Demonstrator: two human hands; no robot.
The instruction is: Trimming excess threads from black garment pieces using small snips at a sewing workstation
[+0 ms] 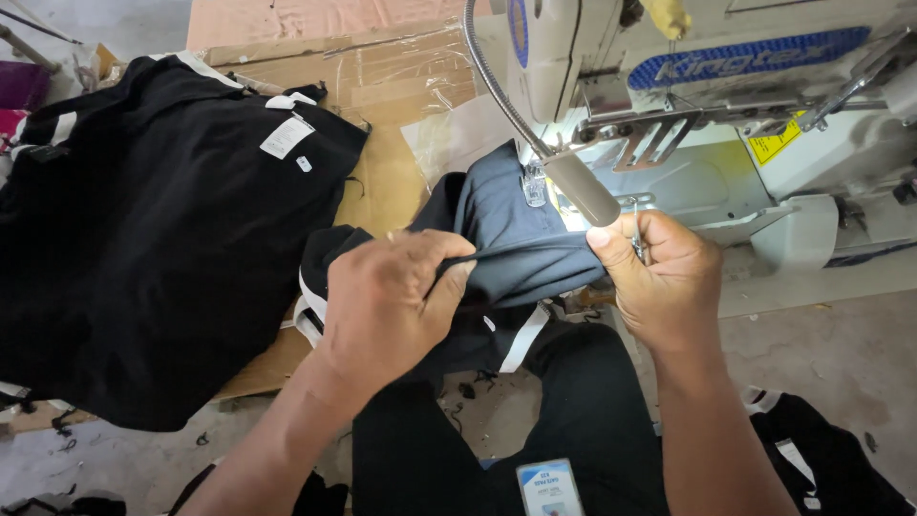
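You held a dark garment taut at the sewing machine.

Your left hand [387, 301] pinched a fold of the dark garment [506, 229], and your right hand [664, 277] gripped its other edge together with small metal snips [637, 234]. The cloth lay under the presser foot [533, 183] of the sewing machine [726, 105], beside a pile of black garments [143, 220] on cardboard [392, 86].

garment [506, 239]: under the sewing machine [716, 105] – between both hands
pile of garments [143, 239]: left, on cardboard [401, 105]
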